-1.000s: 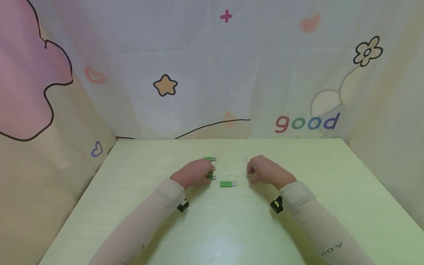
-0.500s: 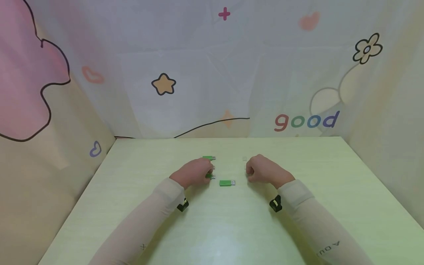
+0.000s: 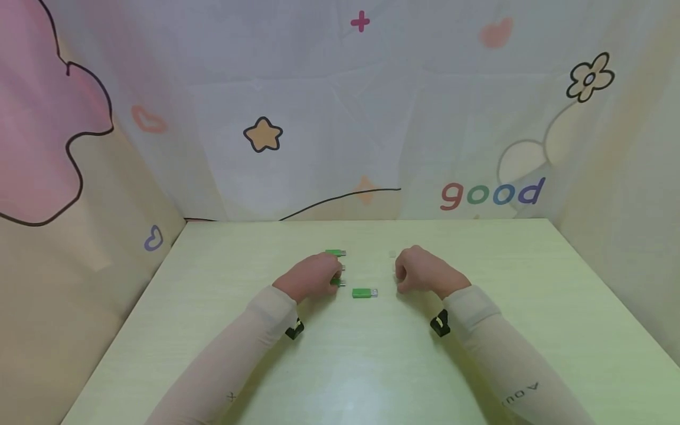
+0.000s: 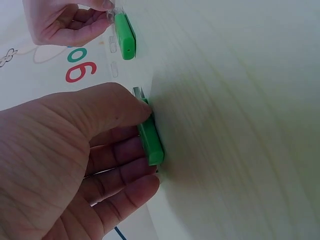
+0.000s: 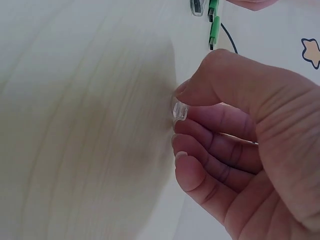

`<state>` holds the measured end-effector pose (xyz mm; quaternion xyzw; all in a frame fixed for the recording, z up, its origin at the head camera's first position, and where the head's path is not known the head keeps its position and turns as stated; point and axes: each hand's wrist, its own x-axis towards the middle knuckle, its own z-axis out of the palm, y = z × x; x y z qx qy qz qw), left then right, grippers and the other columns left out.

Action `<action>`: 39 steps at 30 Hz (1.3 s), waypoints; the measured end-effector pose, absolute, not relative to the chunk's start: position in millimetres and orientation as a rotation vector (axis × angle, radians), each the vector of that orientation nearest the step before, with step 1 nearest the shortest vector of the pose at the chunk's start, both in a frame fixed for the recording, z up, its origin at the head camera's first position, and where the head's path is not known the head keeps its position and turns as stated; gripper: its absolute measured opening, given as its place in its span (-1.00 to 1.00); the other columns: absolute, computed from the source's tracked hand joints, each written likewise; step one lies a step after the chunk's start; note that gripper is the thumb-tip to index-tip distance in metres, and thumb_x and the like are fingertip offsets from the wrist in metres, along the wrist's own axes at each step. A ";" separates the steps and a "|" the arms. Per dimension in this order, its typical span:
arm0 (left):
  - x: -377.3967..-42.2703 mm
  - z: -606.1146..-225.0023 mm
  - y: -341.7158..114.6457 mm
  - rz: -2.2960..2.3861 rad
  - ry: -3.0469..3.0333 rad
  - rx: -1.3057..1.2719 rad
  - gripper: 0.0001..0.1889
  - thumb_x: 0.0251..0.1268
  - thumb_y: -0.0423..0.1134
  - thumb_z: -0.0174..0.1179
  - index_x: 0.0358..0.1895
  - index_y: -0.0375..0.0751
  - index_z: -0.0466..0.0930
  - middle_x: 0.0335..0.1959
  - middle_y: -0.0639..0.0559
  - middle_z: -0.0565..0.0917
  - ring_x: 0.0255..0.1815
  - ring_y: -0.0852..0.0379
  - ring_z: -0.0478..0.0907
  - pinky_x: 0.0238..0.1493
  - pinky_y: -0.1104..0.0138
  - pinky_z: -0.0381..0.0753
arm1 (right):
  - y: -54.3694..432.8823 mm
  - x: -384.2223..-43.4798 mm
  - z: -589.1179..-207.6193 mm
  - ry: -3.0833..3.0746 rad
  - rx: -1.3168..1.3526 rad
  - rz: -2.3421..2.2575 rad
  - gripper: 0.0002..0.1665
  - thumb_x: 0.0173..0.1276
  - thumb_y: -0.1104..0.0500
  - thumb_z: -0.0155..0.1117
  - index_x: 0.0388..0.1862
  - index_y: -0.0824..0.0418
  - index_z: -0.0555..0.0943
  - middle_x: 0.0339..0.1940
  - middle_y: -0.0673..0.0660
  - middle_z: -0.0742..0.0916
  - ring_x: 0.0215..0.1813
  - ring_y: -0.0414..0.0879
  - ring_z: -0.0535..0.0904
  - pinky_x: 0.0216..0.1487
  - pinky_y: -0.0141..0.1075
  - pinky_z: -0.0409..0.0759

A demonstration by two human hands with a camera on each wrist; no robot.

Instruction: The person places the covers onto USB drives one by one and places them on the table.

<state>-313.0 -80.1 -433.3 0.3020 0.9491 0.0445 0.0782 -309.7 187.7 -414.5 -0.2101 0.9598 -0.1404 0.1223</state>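
My left hand (image 3: pixel 313 276) is low over the table, its thumb and fingers pinching a green USB flash drive (image 4: pixel 151 137) whose metal plug points away from the palm. Just beyond and nearer than it in the head view lie other green USB drives (image 3: pixel 334 252), partly covered by the hand. Between the hands, one more green USB flash drive (image 3: pixel 363 293) lies flat with its plug to the right. On the right, my right hand (image 3: pixel 427 271) holds a small clear plastic cap (image 5: pixel 180 111) between thumb and index finger, close to the tabletop, the other fingers curled below.
Two more clear caps (image 4: pixel 114 70) lie in a row beyond the right hand, faint against the pale table (image 3: pixel 361 366). A printed cloth (image 3: pixel 329 118) with a star and the word "good" hangs behind the table and along its sides.
Both hands stay almost in place. The right wrist has shifted slightly to the left, and the head view has tilted a little. The green drive between the hands has not moved.
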 end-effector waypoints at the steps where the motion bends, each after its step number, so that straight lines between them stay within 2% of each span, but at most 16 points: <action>1: -313.0 -433.2 -79.9 0.129 2.842 0.907 -0.82 0.30 -0.25 0.39 -0.46 -0.08 0.63 -0.50 0.13 0.54 -0.43 0.19 0.37 -0.29 0.36 0.41 | 187.7 -309.8 -414.8 2.802 -0.607 -0.414 -0.87 0.14 0.26 0.46 -0.51 0.09 0.67 -0.45 0.03 0.64 -0.32 -0.08 0.51 -0.32 -0.30 0.48; 16: -311.2 -430.4 -80.0 0.178 2.836 0.892 -0.83 0.30 -0.28 0.39 -0.47 -0.10 0.64 -0.52 0.13 0.55 -0.44 0.19 0.36 -0.29 0.36 0.42 | 189.9 -309.0 -420.2 2.843 -0.583 -0.446 -0.89 0.12 0.26 0.44 -0.50 0.13 0.65 -0.47 0.04 0.61 -0.33 -0.08 0.49 -0.32 -0.30 0.46; 27: -312.0 -436.0 -83.1 0.131 2.858 0.936 -0.87 0.29 -0.30 0.37 -0.41 -0.12 0.64 -0.48 0.13 0.59 -0.42 0.19 0.40 -0.20 0.34 0.52 | 190.8 -302.6 -421.9 2.887 -0.589 -0.435 -0.87 0.10 0.26 0.44 -0.50 0.13 0.62 -0.50 0.03 0.61 -0.36 -0.08 0.48 -0.34 -0.30 0.45; 39: -302.4 -430.7 -88.6 0.141 2.866 0.899 -0.87 0.28 -0.31 0.39 -0.25 -0.13 0.60 -0.30 0.10 0.55 -0.29 0.15 0.45 -0.11 0.33 0.56 | 197.5 -297.7 -421.5 2.888 -0.678 -0.533 -0.88 0.11 0.29 0.44 -0.42 0.14 0.64 -0.44 0.01 0.66 -0.33 -0.12 0.52 -0.24 -0.29 0.55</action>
